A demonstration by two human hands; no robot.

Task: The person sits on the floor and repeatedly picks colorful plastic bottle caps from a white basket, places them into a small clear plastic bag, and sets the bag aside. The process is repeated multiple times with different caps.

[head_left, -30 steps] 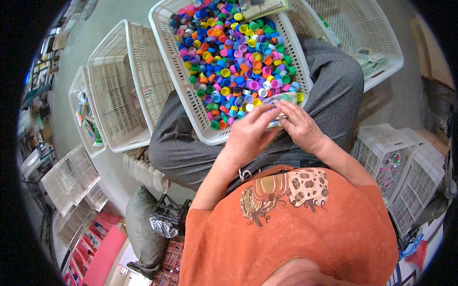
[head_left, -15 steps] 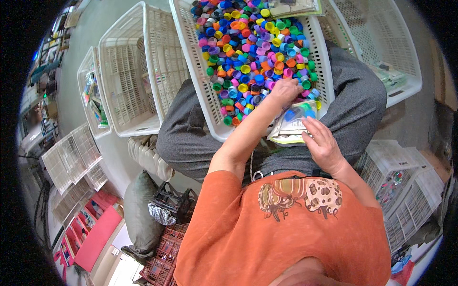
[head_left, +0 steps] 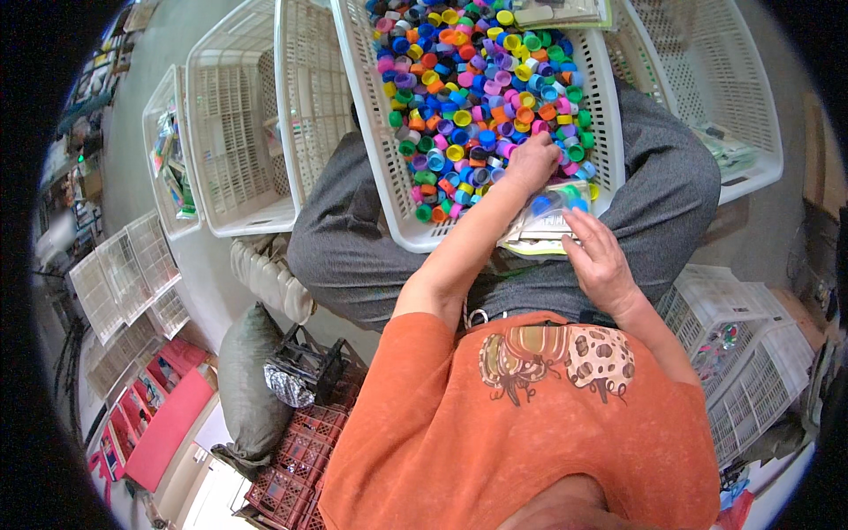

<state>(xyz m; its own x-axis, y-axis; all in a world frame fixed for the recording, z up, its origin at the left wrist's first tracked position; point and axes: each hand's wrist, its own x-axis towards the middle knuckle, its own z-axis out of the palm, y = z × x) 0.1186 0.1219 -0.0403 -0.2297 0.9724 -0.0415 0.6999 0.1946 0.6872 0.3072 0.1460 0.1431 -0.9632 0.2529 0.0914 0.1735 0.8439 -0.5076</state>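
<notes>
A white plastic crate [head_left: 386,190] sits between my bent legs, filled with small round caps [head_left: 459,115] in many colours. My left hand [head_left: 533,162] reaches over the near right part of the caps, its fingers curled down. What they grip, if anything, is hidden. Just below that hand a clear plastic bag [head_left: 539,231] with a yellow-green edge lies at the crate's near rim, with blue and green caps [head_left: 554,202] showing in it. My right hand [head_left: 602,268] is at the bag's right side, fingers stretched out and thumb apart, fingertips touching or very near the bag.
More white crates stand at left [head_left: 238,132] and right [head_left: 733,97], some holding flat packets. Another flat packet [head_left: 561,13] lies over the crate's far end. Behind me to the left are a grey-green sack [head_left: 252,371], a black basket [head_left: 305,367] and dark red crates [head_left: 287,464].
The view has shifted slightly. My left hand stays over the caps, curled, now held a little nearer the bag's mouth. My right hand stays beside the bag.
</notes>
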